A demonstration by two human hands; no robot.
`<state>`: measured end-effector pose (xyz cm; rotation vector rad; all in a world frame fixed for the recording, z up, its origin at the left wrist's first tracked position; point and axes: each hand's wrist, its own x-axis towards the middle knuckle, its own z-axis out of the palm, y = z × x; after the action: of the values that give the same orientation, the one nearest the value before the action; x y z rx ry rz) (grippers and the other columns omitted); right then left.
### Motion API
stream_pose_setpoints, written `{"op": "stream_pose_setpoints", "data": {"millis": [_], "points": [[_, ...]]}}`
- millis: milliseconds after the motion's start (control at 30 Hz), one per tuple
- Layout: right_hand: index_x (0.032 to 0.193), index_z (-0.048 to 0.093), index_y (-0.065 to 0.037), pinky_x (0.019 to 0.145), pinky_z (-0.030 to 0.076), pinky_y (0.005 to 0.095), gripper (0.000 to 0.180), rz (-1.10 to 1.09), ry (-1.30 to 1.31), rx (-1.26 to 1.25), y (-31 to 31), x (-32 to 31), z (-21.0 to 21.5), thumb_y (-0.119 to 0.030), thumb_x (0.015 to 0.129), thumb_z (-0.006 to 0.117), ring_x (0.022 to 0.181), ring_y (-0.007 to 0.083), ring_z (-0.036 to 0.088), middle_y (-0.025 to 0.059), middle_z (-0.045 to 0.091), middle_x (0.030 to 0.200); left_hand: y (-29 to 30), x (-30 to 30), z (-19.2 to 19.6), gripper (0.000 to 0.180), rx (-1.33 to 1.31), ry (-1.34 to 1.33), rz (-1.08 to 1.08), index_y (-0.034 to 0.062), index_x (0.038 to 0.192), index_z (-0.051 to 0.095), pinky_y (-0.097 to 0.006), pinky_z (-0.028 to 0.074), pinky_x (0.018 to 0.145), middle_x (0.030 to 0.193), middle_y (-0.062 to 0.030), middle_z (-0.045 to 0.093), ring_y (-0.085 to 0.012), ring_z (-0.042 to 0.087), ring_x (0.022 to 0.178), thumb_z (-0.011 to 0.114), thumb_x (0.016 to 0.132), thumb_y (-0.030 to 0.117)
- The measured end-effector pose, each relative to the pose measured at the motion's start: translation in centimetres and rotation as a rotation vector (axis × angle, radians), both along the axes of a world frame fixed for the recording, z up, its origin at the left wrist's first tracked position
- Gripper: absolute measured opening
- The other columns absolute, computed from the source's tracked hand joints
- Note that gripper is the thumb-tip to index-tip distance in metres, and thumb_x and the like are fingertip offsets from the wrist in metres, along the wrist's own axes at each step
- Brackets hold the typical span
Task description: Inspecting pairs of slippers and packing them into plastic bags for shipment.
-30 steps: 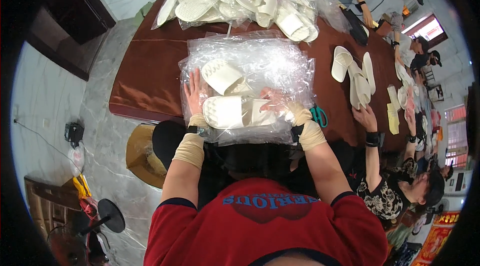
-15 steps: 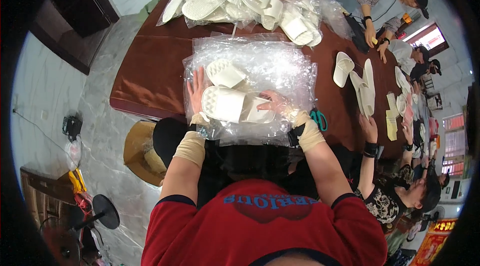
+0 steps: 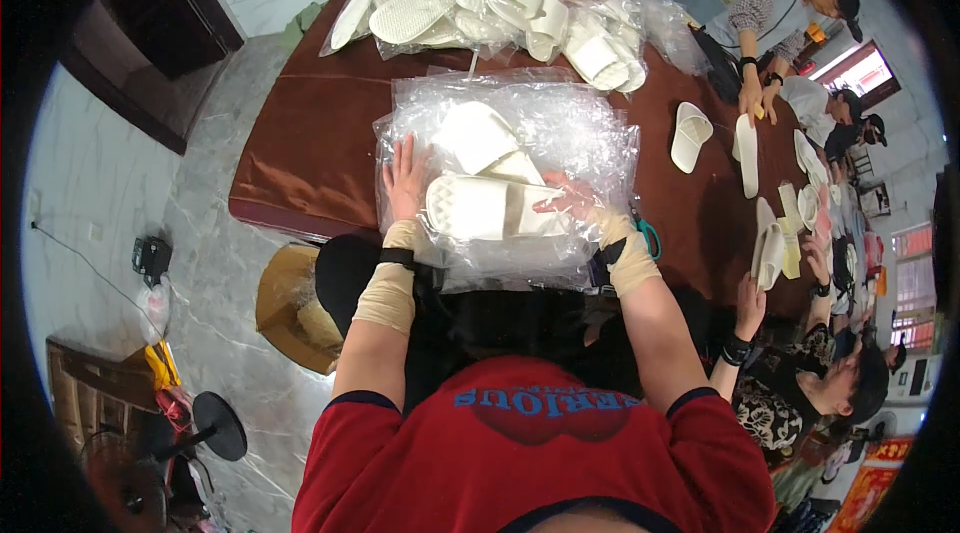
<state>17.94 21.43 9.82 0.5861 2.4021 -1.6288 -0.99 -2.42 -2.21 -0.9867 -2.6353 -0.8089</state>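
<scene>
Left hand (image 3: 405, 178): laid flat on the clear plastic bags (image 3: 590, 128), fingers spread and released; nothing is grasped.
Near slipper (image 3: 480, 207): cream, lying crosswise on the bag stack, its left end just beside the left hand.
Right hand (image 3: 572, 199): set on the right end of the near slipper, fingers partly bent; whether it is gripped or only pressed cannot be told.
Far slipper (image 3: 482, 141): cream, placed at a slant just beyond the near one.
Clear plastic bags: stacked flat and overlapping at the table's near edge; whether the two slippers are inside the top bag or on it cannot be told.
Scissors (image 3: 650, 239): teal-handled, left just beside the right wrist, partly hidden.
Cardboard box (image 3: 275, 291): stood open on the floor to the left; crumpled clear plastic can be made out in it, the rest being unclear.
Table (image 3: 300, 148): covered with shiny brown cloth.
Co-worker's hand (image 3: 750, 305): closed around the lower end of a pale slipper (image 3: 768, 251), to the right.
Loose slippers (image 3: 691, 139): two, laid apart on the cloth.
Bagged slippers (image 3: 410, 11): heaped at the table's far side, mostly cream, enclosed in clear plastic, with some pink among them.
</scene>
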Motion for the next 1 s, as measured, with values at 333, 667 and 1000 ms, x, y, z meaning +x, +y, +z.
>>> {"op": "stream_pose_setpoints", "data": {"millis": [333, 667, 1000], "points": [[0.118, 0.057, -0.001, 0.09, 0.043, 0.0335, 0.057, 0.037, 0.083, 0.081, -0.6, -1.5, -0.1, -0.032, 0.073, 0.075, 0.108, 0.0231, 0.056, 0.0143, 0.06, 0.116, -1.8, -1.6, 8.3, 0.031, 0.645, -0.339, -0.171, 0.0032, 0.124, 0.056, -0.031, 0.041, 0.098, 0.124, -0.0115, 0.059, -0.0236, 0.054, 0.117, 0.05, 0.094, 0.01], [0.111, 0.059, 0.0, 0.084, 0.046, 0.0302, 0.053, 0.075, 0.098, 0.364, 4.9, 1.4, -2.2, -0.025, 0.07, 0.08, 0.097, 0.0197, 0.06, 0.0122, 0.065, 0.102, 1.5, 1.3, 2.5, 0.053, -0.186, 0.064, 0.038, 0.0179, 0.144, 0.032, -0.048, 0.015, 0.115, 0.153, 0.0009, 0.025, -0.0264, 0.016, 0.143, 0.043, 0.095, 0.035], [0.101, 0.063, -0.006, 0.072, 0.049, 0.0342, 0.041, -0.576, 0.083, 0.814, 14.8, 17.7, 4.5, -0.031, 0.07, 0.075, 0.079, 0.0216, 0.064, 0.0117, 0.067, 0.088, 1.7, 1.8, 2.7, 0.056, -0.121, 0.13, 0.037, 0.0167, 0.143, 0.034, -0.05, 0.018, 0.113, 0.152, -0.0003, 0.026, -0.0273, 0.02, 0.141, 0.05, 0.092, 0.034]]}}
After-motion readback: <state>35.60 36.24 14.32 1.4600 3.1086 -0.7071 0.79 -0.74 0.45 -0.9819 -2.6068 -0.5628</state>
